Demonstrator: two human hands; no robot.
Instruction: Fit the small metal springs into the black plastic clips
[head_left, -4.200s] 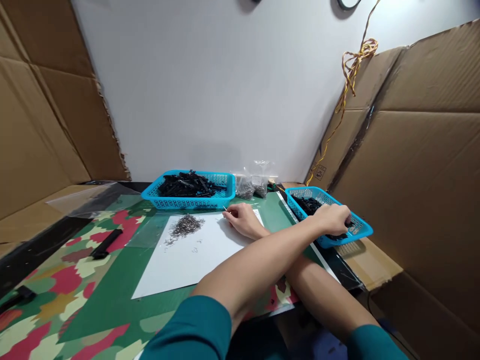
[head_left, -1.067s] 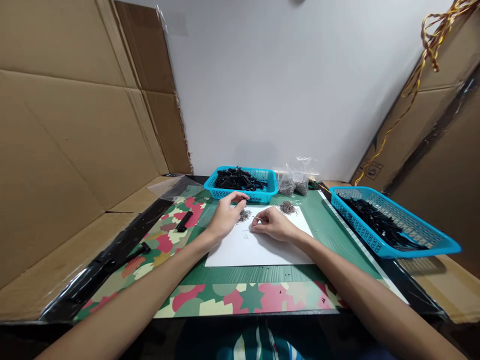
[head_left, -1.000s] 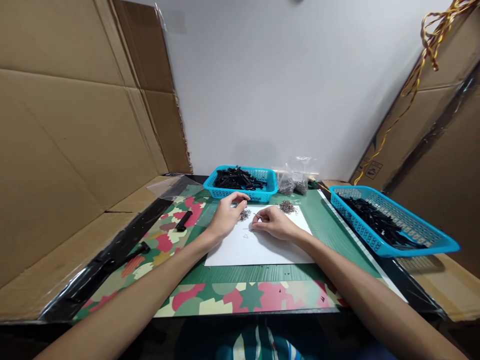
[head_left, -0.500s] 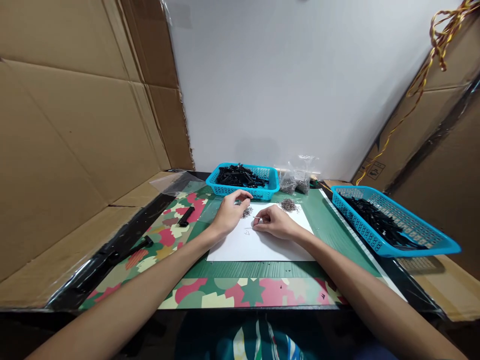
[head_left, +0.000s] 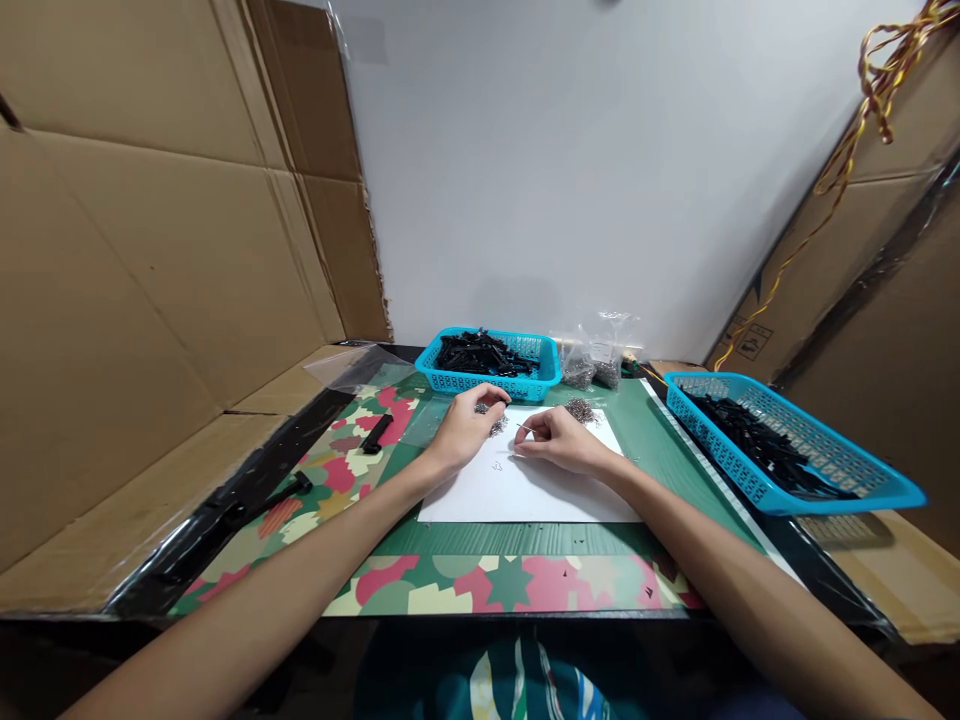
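My left hand [head_left: 466, 428] is over the left part of a white sheet [head_left: 517, 500], its fingertips pinched on a small dark piece near the front of the middle basket. Beneath its fingers lies a pile of small metal parts [head_left: 498, 427]. To the right, my right hand [head_left: 553, 440] has thumb and fingers closed on a thin light pin [head_left: 524, 428], low over the sheet. Just behind it sits a second pile of small metal parts [head_left: 580, 410]. A few tiny parts [head_left: 497, 466] lie on the paper between the hands.
A blue basket [head_left: 489, 387] of black pieces stands behind the hands; another blue basket [head_left: 829, 432] is at the right. Clear bags [head_left: 606, 372] of small parts stand at the back. Two black parts [head_left: 377, 433] [head_left: 289, 492] lie left. Cardboard walls flank the table.
The whole view has shifted slightly to the right. A dark piece now shows at my left fingertips. Both hands keep nearly the same place over the sheet.
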